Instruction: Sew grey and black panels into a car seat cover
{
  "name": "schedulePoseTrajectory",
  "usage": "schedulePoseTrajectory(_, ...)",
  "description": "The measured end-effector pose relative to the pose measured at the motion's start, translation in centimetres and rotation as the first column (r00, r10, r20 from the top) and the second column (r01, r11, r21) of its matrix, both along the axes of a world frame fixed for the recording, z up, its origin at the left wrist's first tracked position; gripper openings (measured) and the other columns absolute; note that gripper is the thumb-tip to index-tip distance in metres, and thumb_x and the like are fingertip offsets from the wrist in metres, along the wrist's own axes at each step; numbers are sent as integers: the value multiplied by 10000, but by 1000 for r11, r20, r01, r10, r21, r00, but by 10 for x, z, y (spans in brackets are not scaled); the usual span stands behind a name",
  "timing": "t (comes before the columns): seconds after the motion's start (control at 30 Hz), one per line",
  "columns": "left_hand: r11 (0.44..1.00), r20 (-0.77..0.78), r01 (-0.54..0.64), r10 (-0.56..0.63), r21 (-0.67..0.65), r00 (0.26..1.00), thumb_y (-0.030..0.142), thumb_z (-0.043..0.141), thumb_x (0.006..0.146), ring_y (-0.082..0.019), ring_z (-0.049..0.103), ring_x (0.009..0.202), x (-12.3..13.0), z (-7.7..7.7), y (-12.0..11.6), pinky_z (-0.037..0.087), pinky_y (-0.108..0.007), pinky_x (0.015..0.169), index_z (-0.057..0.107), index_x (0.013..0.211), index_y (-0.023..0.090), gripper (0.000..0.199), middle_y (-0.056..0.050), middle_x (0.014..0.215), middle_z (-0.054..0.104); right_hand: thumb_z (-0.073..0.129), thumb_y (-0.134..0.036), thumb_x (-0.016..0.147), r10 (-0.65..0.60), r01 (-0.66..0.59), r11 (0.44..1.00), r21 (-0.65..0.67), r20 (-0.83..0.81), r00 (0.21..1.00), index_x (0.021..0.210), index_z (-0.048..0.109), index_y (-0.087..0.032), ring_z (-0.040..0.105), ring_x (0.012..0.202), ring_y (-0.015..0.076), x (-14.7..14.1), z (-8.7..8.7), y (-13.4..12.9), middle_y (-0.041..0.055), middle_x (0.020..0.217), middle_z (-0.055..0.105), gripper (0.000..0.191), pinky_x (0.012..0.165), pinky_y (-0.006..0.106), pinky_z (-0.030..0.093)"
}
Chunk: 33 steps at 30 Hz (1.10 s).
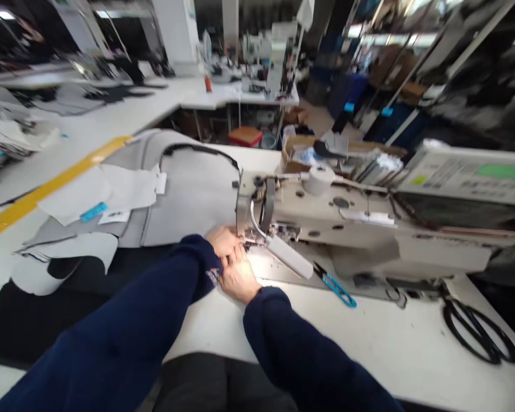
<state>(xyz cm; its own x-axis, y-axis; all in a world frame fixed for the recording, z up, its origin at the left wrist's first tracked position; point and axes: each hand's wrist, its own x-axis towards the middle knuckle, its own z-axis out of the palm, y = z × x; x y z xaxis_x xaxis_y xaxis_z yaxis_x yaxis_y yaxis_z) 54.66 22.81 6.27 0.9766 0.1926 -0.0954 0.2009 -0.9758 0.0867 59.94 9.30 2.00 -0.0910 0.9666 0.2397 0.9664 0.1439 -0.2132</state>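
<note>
Left hand (224, 243): partly closed, fingers bent inward and meeting the right hand; cannot tell whether pinching anything, the fingertips being blurred and overlapped.
Right hand (239, 276): half curled, back upward, fingers reaching to the left hand; cannot tell what, if anything, is gripped beneath.
Grey panel (193, 194): spread flat beyond and to the left of the left hand, near edge right at that hand.
Machine (360, 214): just beyond the hands and stretching off to their right, with head end close to the left fingers.
Lamp (289, 257): right of the right hand, tilted, near but apart.
Snips (339, 290): farther right of the right hand, blue-handled, lying on the table (369, 343).
Scissors (480, 332): well to the right of both hands, black-handled, flat.
Black cloth (47, 315): left of the left hand, partly under the left sleeve (124, 326).
White pieces (133, 189): left of and beyond the left hand, on the grey panel.
</note>
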Motion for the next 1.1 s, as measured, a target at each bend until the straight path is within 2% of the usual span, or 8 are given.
schedulePoseTrajectory(0.2,995,-4,93,-93,28,996,160,581,821,-201,593,1133,3,10,4,459,-314,995,689,1089,256,306,-36,1209,668,564,-339,889,-28,29,1000,-10,60,998,1394,503,-31,399,1343,417,-2,-8,5,268,1395,490,594,1134,569,300)
schedulePoseTrajectory(0.3,991,1,128,-128,42,992,140,640,755,-240,545,1229,-22,28,24,323,-448,1142,629,1226,270,489,-59,1299,624,469,-365,958,-74,74,997,11,69,995,1400,515,-68,367,1383,406,-1,-11,4,252,1471,415,535,1131,550,329)
schedulePoseTrajectory(0.4,993,25,-103,102,59,994,106,625,700,-332,342,1411,-72,29,49,228,-644,1134,428,1443,264,785,-118,1516,412,460,-400,965,-85,84,996,18,80,993,1400,523,-88,360,1387,418,-1,-15,3,256,1488,386,539,1112,554,363)
schedulePoseTrajectory(0.53,875,68,-484,482,18,874,43,438,751,-343,172,1483,-133,-4,54,240,-699,1098,284,1525,241,814,-110,1591,259,513,-369,932,-99,87,991,103,117,988,1364,561,-97,424,1341,424,-2,-23,5,254,1449,443,513,1081,552,405)
schedulePoseTrajectory(0.63,814,79,-580,579,-13,811,7,352,780,-317,157,1491,-148,-22,34,230,-689,1113,280,1527,246,788,-75,1592,250,521,-286,907,-112,74,969,236,152,982,1291,613,-82,487,1284,403,0,-29,6,243,1382,517,444,1040,533,448)
schedulePoseTrajectory(0.83,771,76,-636,637,-42,767,15,348,804,-317,169,1489,-171,-19,-16,191,-709,1124,303,1517,264,757,-25,1590,244,398,-65,869,96,-149,896,419,145,985,1133,635,-123,597,1087,268,-5,-15,-15,148,1143,654,360,985,497,460)
schedulePoseTrajectory(0.97,779,187,-626,619,-28,763,-14,346,784,-305,248,1467,-231,-34,-54,252,-667,1127,350,1498,279,772,-31,1562,334,403,-25,825,116,-179,889,422,170,978,1342,499,-119,463,1281,314,-43,-4,-46,186,1353,515,534,1043,544,405)
schedulePoseTrajectory(1.1,828,379,-558,499,57,779,-46,347,769,-268,410,1367,-297,-35,-106,383,-516,1089,449,1439,266,746,-28,1491,463,466,1,720,58,-124,954,272,239,969,1462,399,-155,382,1361,386,-88,-5,-74,186,1497,395,762,1005,539,445)
